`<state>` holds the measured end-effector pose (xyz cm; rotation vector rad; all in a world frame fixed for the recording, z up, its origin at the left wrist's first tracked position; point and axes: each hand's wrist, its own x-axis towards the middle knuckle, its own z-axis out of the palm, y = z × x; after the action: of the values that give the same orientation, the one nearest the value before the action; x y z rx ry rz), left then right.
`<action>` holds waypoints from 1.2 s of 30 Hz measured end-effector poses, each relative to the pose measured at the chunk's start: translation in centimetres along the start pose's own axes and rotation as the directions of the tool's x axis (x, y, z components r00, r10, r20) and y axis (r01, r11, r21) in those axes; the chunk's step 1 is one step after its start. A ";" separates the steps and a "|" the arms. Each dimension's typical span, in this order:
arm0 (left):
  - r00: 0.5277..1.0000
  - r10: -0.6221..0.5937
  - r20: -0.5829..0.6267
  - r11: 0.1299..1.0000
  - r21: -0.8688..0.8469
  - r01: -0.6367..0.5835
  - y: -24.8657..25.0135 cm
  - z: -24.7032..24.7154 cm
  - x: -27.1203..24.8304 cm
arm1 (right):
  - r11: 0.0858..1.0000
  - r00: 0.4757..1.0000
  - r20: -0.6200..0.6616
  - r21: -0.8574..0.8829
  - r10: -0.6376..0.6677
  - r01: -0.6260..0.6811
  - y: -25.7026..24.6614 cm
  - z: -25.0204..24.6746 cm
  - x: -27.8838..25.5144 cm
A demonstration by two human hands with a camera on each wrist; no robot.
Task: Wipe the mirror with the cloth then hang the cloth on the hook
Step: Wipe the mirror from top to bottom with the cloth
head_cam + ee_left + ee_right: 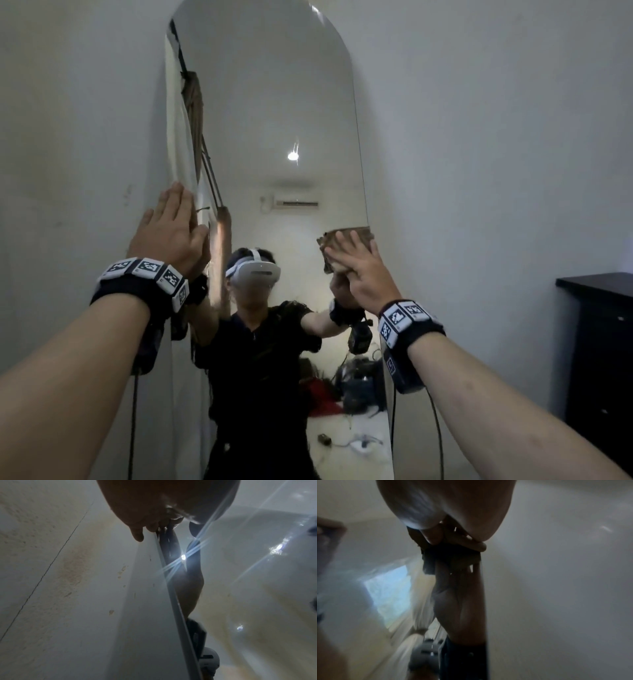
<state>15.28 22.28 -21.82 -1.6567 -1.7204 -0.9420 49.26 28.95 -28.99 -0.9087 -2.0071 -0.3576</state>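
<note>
A tall arched mirror (281,102) leans against a white wall. My right hand (359,267) lies flat on a brown cloth (326,240) and presses it against the glass at the mirror's right edge, about mid-height. The right wrist view shows the same fingers (471,545) spread over the dark, bunched cloth (453,557). My left hand (171,222) rests with straight fingers against the mirror's left edge and holds nothing. In the left wrist view its fingertips (137,535) touch the thin edge of the mirror (173,599). No hook shows in any view.
A dark cabinet (596,342) stands against the wall at the right. The white wall (479,137) surrounds the mirror on both sides. The glass reflects a person with a headset, a ceiling lamp, and bags and cables on the floor behind me.
</note>
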 end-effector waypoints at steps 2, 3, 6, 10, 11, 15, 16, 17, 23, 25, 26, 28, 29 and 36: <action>1.000 -0.002 0.012 1.000 0.001 0.002 0.0 -0.1 0.0 | 0.999 0.998 0.066 0.034 0.015 -0.017 -0.1 0.5 -4.0; 1.000 -0.003 0.011 1.000 -0.002 0.003 0.2 -0.1 0.0 | 0.998 0.994 0.106 0.049 0.027 -0.032 -0.2 0.7 -6.1; 1.000 -0.018 -0.011 1.000 -0.015 0.018 0.8 -0.3 -0.1 | 0.996 0.968 0.242 0.047 0.062 -0.076 -0.5 0.5 -11.5; 1.000 -0.025 -0.004 1.000 0.015 0.025 1.1 -0.6 0.0 | 0.989 0.955 0.282 0.085 0.096 -0.125 -1.6 -3.1 -11.9; 1.000 -0.029 -0.002 0.999 0.024 0.029 1.0 -0.6 0.1 | 0.977 0.973 0.204 0.158 0.107 -0.141 -2.3 -4.2 -10.4; 0.999 -0.032 0.005 0.999 0.031 0.032 0.9 -0.3 0.1 | 0.969 0.968 -0.229 0.241 0.104 -0.047 -2.7 -7.8 -0.3; 0.999 -0.033 -0.001 0.999 0.023 0.033 1.0 -0.2 0.1 | 0.981 0.957 -0.279 0.191 0.081 -0.027 -2.6 -8.3 2.6; 0.999 -0.033 -0.009 0.999 0.017 0.033 1.0 0.1 0.1 | 0.990 0.958 -0.279 0.136 0.061 -0.024 -2.6 -8.7 5.0; 0.997 -0.026 -0.077 0.999 0.023 0.028 0.8 1.3 -0.3 | 0.997 0.994 -0.075 0.020 0.079 -0.078 -1.6 -0.6 4.8; 0.996 -0.023 -0.082 0.999 0.021 0.025 0.9 1.5 -0.5 | 0.998 0.992 -0.115 0.025 0.060 -0.057 -1.2 1.9 0.7; 0.996 -0.028 -0.081 1.000 0.012 0.029 1.0 1.5 -0.6 | 0.999 0.993 -0.113 0.036 0.044 -0.040 -1.3 2.7 -1.4; 0.996 -0.023 -0.086 1.000 0.002 0.023 1.0 1.5 -0.7 | 0.996 0.997 -0.073 0.080 0.036 -0.030 -1.7 3.6 -5.7; 0.996 -0.019 -0.090 1.000 0.001 0.019 1.0 1.4 -0.7 | 0.995 0.998 -0.045 0.098 0.035 -0.030 -1.8 3.9 -7.8; 0.997 -0.017 -0.075 1.000 -0.023 0.016 1.0 1.3 -0.7 | 0.991 0.994 0.072 0.101 0.076 -0.083 -1.6 6.1 -17.7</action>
<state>16.44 22.88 -23.06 -1.6028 -1.6813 -1.0224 50.55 22.98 -46.72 -0.9435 -2.0248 -0.1777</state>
